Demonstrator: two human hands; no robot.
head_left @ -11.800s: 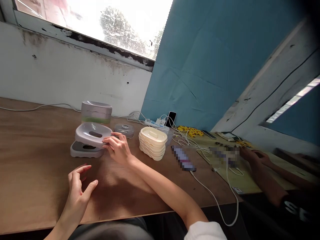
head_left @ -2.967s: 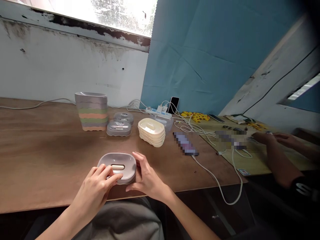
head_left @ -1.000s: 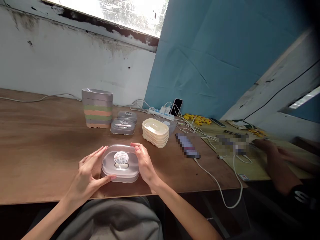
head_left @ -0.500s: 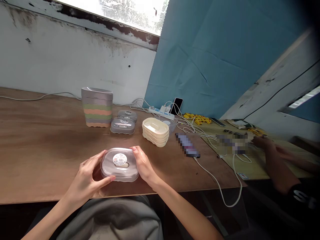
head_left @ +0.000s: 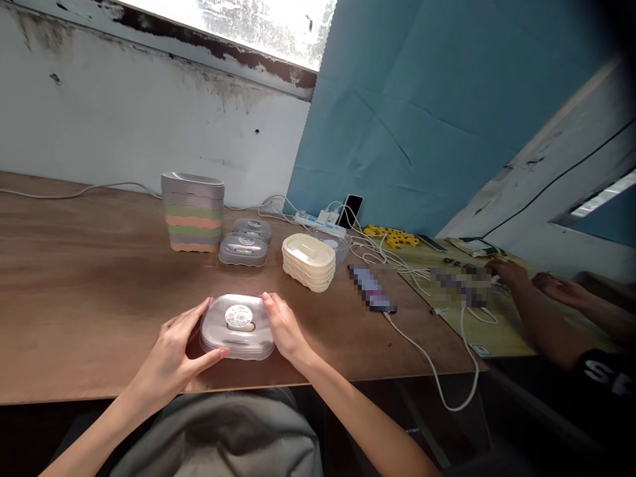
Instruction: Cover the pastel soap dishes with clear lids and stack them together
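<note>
On my feed the window (head_left: 263, 26) blows out to white, leaving the rest fairly dim. I see glare on the clear lid (head_left: 256, 308), soft shadows across the table (head_left: 114, 285); the right edge stretches into murky darkness, and mosaic blocks cover the phone (head_left: 372, 290).

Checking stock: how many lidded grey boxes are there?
3: a held box between left hand and right hand, a nearer box and a farther box beside the coloured stack. Others may be hidden.
</note>
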